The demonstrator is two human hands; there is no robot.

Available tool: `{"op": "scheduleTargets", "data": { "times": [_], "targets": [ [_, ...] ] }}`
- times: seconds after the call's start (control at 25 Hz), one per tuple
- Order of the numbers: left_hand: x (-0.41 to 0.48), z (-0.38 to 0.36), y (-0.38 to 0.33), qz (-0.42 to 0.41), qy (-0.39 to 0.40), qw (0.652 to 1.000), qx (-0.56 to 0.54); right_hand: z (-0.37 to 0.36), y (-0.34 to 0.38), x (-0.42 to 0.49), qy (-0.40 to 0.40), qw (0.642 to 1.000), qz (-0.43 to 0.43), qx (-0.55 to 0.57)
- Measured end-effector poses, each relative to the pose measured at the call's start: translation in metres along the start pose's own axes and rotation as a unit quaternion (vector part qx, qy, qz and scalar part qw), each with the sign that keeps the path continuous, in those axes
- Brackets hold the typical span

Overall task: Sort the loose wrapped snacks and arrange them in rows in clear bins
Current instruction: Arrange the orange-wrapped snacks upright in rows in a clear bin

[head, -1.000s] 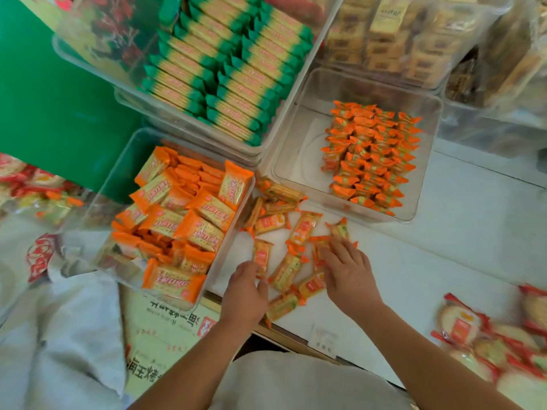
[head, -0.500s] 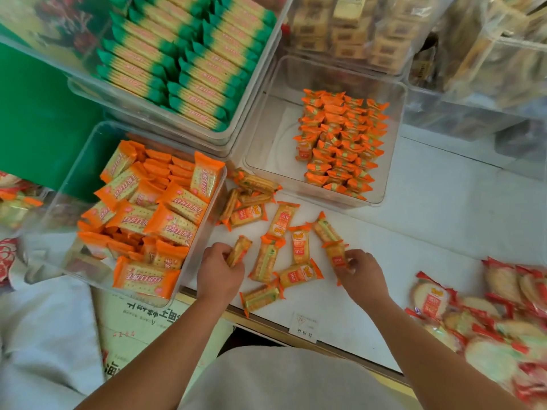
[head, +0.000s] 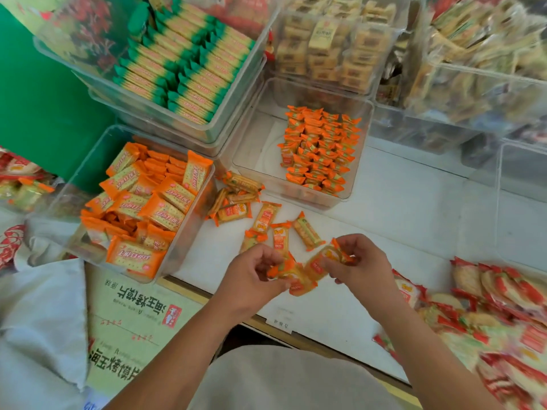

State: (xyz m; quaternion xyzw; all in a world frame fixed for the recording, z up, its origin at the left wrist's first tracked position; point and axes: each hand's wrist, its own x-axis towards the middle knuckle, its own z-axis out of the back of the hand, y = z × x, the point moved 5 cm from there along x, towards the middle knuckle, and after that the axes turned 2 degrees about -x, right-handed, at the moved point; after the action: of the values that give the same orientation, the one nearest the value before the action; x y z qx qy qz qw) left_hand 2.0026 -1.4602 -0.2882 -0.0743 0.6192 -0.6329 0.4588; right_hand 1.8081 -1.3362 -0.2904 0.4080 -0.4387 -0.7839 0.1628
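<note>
Legibly, only the box at lower left bears print large enough to read: dark Chinese characters, upside down from the head view, ending in 烤馍片, with a red mark beside them; the big packs in the left bin show red characters on a yellow panel, too blurred to read; the label on the counter edge bears writing too small to read; the snack wrappers carry red and yellow panels whose text cannot be made out.

Left hand: fingers curled inward, narrow, thumb and fingertips pinching one end of the held snacks; right hand: fingers likewise curled, pinching the other end of that cluster; both hands are raised just above the counter, close together, with the cluster between them; the number of packs in the cluster cannot be told.

Loose snacks lie scattered on the counter between the left bin and the hands, some piled against the bin wall; the centre bin, beyond them, holds small orange snacks of the same colouring in tight rows along its right side, its left side bare.

Green packs stand in rows in a bin behind the left bin; red packs lie heaped at right.
</note>
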Motion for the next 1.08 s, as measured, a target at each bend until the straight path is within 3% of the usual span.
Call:
{"op": "scheduleTargets", "data": {
  "times": [0.2, 0.36, 0.48, 0.56, 0.64, 0.72, 0.84, 1.08],
  "targets": [
    [-0.018, -0.030, -0.022, -0.034, 0.033, 0.997, -0.054, 0.006, 0.004, -0.024, 0.023, 0.997, 0.068, -0.033],
    [-0.025, -0.043, -0.017, -0.013, 0.003, 0.993, -0.117, -0.001, -0.003, -0.036, 0.080, 0.996, 0.039, 0.003],
    [-0.028, -0.051, -0.010, -0.004, 0.013, 0.990, -0.142, -0.006, -0.008, -0.044, 0.129, 0.990, 0.029, -0.044],
    [-0.024, -0.056, -0.001, -0.010, 0.024, 0.991, -0.134, -0.007, -0.016, -0.042, 0.116, 0.989, 0.027, -0.087],
    [-0.012, -0.052, 0.020, -0.012, 0.024, 0.998, -0.063, -0.003, -0.023, -0.039, 0.065, 0.993, 0.011, -0.096],
    [0.012, -0.036, 0.051, -0.016, -0.025, 0.993, 0.116, 0.004, -0.028, -0.040, 0.009, 0.996, -0.017, -0.086],
    [0.043, -0.021, 0.085, -0.043, -0.042, 0.941, 0.334, 0.009, -0.035, -0.042, -0.030, 0.995, -0.033, -0.086],
    [0.074, -0.031, 0.091, -0.094, 0.022, 0.875, 0.475, 0.005, -0.029, -0.040, -0.063, 0.994, -0.053, -0.075]
  ]
}}
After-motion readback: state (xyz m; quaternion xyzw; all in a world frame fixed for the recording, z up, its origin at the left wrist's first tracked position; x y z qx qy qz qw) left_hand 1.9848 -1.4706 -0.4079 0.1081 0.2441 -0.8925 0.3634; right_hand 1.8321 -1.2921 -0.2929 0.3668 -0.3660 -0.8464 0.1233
